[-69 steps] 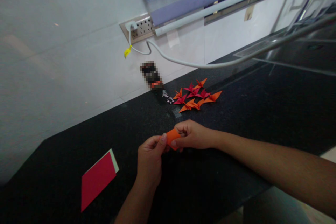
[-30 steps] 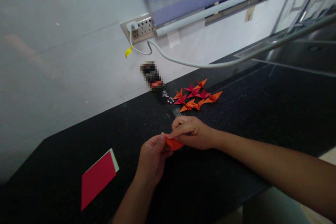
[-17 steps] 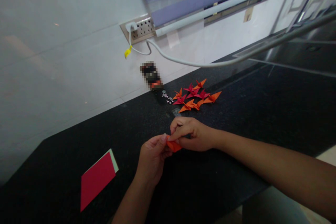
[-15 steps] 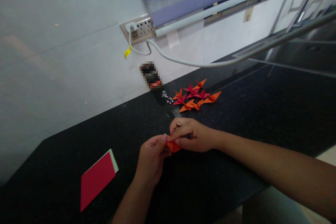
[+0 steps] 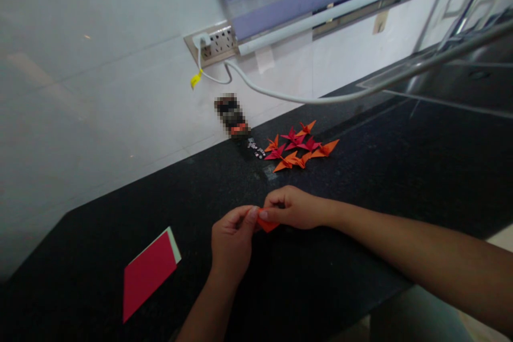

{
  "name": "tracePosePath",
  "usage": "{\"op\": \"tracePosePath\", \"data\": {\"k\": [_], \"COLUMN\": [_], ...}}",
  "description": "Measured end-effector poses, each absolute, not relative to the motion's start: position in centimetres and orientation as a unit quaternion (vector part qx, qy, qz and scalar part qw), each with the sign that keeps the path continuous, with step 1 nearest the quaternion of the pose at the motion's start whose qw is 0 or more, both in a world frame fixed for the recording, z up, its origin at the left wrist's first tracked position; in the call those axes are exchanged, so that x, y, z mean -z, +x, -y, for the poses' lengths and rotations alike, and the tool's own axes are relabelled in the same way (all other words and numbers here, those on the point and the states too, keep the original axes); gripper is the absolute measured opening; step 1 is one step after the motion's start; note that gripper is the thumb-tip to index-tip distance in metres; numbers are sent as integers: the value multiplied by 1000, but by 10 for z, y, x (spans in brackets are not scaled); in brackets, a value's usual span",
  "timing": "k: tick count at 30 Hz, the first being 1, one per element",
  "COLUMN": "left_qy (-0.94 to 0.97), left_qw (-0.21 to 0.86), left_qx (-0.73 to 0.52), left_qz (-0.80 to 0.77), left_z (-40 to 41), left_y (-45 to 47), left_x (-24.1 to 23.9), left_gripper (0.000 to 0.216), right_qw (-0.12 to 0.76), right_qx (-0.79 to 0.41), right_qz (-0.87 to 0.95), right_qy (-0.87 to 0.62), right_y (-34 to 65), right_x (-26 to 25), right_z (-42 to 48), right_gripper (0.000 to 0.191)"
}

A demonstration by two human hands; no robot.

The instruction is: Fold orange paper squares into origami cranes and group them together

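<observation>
A small folded piece of orange paper (image 5: 269,225) is pinched between both hands above the dark counter. My left hand (image 5: 234,235) grips its left end, thumb on top. My right hand (image 5: 294,207) holds it from the right with thumb and curled fingers; the fingers cover much of the paper. Beyond the hands stands a group of folded paper cranes (image 5: 294,140), several orange and several red. A stack of square paper (image 5: 150,275), red on top with a pale green edge showing, lies to the left of my left hand.
Against the tiled wall leans a pixelated phone-like object (image 5: 232,116), with a small beaded-looking item (image 5: 256,148) beside it. A white cable (image 5: 296,99) runs from the wall socket (image 5: 216,43) across the back. The black counter (image 5: 192,187) meets a sink area at right.
My right hand's raised index finger has come down, and its fingers are now curled into a pinch on the orange paper. The left hand has barely shifted.
</observation>
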State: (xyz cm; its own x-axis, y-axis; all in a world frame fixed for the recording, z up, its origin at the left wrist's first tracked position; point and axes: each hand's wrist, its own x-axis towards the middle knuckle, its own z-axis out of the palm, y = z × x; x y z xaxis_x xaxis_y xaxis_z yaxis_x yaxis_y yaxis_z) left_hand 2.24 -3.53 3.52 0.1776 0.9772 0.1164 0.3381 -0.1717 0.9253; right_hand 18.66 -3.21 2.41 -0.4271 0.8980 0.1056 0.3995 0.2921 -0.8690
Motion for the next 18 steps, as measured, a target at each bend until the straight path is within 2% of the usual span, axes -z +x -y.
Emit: {"op": "tracePosePath", "data": {"k": [18], "left_qy": [671], "left_qw": [392], "left_qx": [-387], "left_qz": [-496], "left_z": [35], "left_y": [23], "left_x": [-39], "left_gripper": [14], "right_qw": [343], "right_qx": [-354], "right_qz": [795], "right_qy": [-354], "right_y": [191], "right_x": [-30], "right_z": [31], "right_gripper": [24]}}
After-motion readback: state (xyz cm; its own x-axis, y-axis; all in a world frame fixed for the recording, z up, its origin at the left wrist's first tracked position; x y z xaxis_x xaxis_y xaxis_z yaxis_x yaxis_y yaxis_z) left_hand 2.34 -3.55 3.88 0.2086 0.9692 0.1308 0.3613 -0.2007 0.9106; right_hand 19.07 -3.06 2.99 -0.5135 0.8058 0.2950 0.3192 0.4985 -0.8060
